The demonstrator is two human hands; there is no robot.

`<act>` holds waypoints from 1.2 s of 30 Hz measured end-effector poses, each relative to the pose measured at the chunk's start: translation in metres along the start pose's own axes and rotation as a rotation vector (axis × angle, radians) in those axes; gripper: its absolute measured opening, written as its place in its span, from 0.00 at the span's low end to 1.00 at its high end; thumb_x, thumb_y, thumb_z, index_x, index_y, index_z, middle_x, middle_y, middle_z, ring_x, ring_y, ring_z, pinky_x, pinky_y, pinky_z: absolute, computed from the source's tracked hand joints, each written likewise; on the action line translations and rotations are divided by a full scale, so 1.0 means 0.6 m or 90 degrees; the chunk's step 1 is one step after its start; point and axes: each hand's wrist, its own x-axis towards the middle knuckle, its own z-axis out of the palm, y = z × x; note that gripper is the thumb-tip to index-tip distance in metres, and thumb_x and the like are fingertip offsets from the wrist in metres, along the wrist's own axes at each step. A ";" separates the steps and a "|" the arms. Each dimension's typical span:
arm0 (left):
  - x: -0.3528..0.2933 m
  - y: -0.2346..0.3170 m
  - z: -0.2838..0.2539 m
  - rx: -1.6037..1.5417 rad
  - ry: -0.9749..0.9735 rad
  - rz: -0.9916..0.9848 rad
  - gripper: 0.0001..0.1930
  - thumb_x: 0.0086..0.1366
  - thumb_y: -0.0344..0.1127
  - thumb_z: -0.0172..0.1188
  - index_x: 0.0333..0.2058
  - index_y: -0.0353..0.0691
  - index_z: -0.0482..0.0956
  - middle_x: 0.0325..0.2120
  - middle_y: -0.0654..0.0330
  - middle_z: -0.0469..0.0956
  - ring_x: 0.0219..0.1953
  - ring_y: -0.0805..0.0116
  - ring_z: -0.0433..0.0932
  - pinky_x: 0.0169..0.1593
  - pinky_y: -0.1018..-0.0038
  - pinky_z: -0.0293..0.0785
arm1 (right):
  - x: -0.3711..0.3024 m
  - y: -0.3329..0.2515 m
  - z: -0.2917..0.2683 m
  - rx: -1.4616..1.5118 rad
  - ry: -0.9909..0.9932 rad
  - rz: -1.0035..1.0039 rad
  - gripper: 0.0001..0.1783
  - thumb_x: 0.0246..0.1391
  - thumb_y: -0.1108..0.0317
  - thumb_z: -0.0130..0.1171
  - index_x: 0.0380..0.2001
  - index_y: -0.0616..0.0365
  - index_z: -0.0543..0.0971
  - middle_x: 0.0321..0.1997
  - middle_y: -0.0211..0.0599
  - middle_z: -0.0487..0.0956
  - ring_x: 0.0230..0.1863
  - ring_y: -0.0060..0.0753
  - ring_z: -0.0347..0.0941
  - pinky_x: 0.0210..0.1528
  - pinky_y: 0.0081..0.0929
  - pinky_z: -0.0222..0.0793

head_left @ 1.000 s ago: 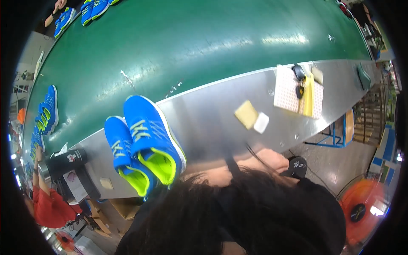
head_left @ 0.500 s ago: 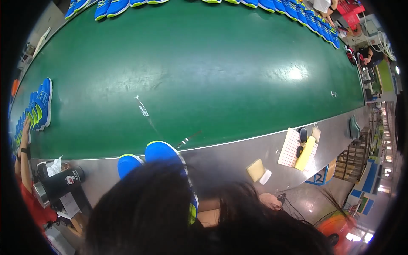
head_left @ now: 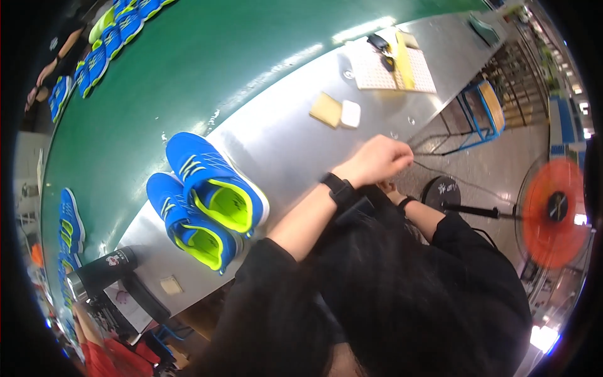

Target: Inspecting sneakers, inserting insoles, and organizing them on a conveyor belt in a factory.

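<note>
A pair of blue sports shoes with lime-green linings stands on the metal table edge, the larger-looking right shoe (head_left: 198, 160) beside the left shoe (head_left: 164, 200). Neither hand touches them. My left hand (head_left: 377, 161), with a black watch on its wrist, hangs over the front edge of the table to the right of the shoes. Its fingers are curled in, and what they hold, if anything, is hidden. Below it is my right hand (head_left: 394, 193), a dark band on its wrist; my left arm and dark hair partly cover it, and its fingers barely show.
On the metal ledge (head_left: 276, 144) lie a tan sponge (head_left: 326, 110), a white block (head_left: 350, 114) and a dotted sheet (head_left: 377, 72) with keys. A black flask (head_left: 103, 270) is at left. A green belt (head_left: 251, 50) carries more shoes (head_left: 94, 66). An orange fan (head_left: 553, 213) stands right.
The view has swung round to the right and down. Both shoes now stand fully in sight, away from my hands, and my forearms have come into view.
</note>
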 end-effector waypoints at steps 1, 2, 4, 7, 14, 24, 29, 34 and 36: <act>-0.001 0.003 0.005 0.051 0.011 0.033 0.07 0.62 0.35 0.57 0.33 0.41 0.83 0.26 0.53 0.81 0.29 0.57 0.81 0.36 0.69 0.76 | -0.004 0.005 -0.001 0.006 -0.007 -0.005 0.30 0.64 0.58 0.49 0.64 0.59 0.59 0.59 0.45 0.73 0.59 0.46 0.70 0.60 0.38 0.65; -0.003 0.005 0.010 0.109 0.017 0.042 0.07 0.62 0.34 0.57 0.33 0.40 0.83 0.25 0.54 0.82 0.29 0.58 0.81 0.36 0.70 0.76 | -0.006 0.008 -0.002 0.011 -0.016 -0.008 0.30 0.64 0.59 0.49 0.64 0.59 0.58 0.59 0.45 0.73 0.59 0.46 0.70 0.60 0.38 0.65; -0.002 0.005 0.011 0.128 0.010 0.050 0.07 0.62 0.34 0.57 0.34 0.40 0.83 0.25 0.54 0.82 0.29 0.60 0.82 0.36 0.70 0.76 | -0.010 0.010 -0.005 0.014 -0.033 -0.013 0.30 0.64 0.59 0.49 0.65 0.59 0.58 0.59 0.45 0.73 0.59 0.45 0.70 0.61 0.37 0.65; -0.002 0.004 0.011 0.117 0.010 0.027 0.08 0.62 0.33 0.58 0.35 0.40 0.84 0.26 0.55 0.82 0.28 0.64 0.82 0.37 0.72 0.76 | -0.014 0.012 -0.008 0.014 -0.054 -0.014 0.30 0.64 0.60 0.49 0.65 0.59 0.58 0.60 0.44 0.72 0.60 0.45 0.70 0.61 0.37 0.65; -0.001 0.010 0.016 0.080 0.025 -0.032 0.08 0.63 0.34 0.58 0.36 0.38 0.84 0.28 0.56 0.83 0.29 0.69 0.81 0.36 0.75 0.75 | -0.009 0.037 -0.038 0.013 -0.109 0.011 0.30 0.65 0.62 0.48 0.67 0.59 0.56 0.61 0.43 0.72 0.60 0.45 0.69 0.62 0.37 0.65; 0.012 0.032 0.020 0.111 0.029 -0.126 0.09 0.61 0.37 0.60 0.35 0.42 0.85 0.27 0.53 0.82 0.29 0.57 0.81 0.37 0.69 0.76 | -0.015 0.051 -0.085 0.166 -0.118 0.059 0.24 0.67 0.67 0.42 0.65 0.57 0.63 0.63 0.41 0.71 0.64 0.36 0.65 0.66 0.35 0.56; 0.037 0.072 0.028 0.082 0.021 -0.107 0.09 0.61 0.39 0.61 0.34 0.43 0.85 0.25 0.54 0.82 0.28 0.56 0.81 0.35 0.68 0.76 | 0.064 0.070 -0.131 0.264 -0.132 0.068 0.22 0.67 0.60 0.44 0.60 0.57 0.69 0.60 0.44 0.73 0.59 0.40 0.70 0.64 0.36 0.61; 0.056 0.136 0.045 0.158 -0.040 0.053 0.06 0.60 0.32 0.61 0.34 0.41 0.84 0.28 0.55 0.82 0.31 0.60 0.82 0.34 0.70 0.77 | 0.165 0.090 -0.161 0.393 -0.070 0.018 0.20 0.66 0.59 0.46 0.56 0.56 0.72 0.55 0.44 0.75 0.52 0.38 0.71 0.57 0.36 0.62; 0.055 0.164 0.059 0.105 -0.077 0.057 0.06 0.59 0.34 0.61 0.35 0.44 0.83 0.25 0.55 0.81 0.29 0.57 0.80 0.32 0.66 0.76 | 0.177 0.081 -0.171 0.406 -0.016 0.020 0.19 0.66 0.59 0.46 0.54 0.56 0.72 0.53 0.43 0.75 0.50 0.37 0.71 0.54 0.36 0.62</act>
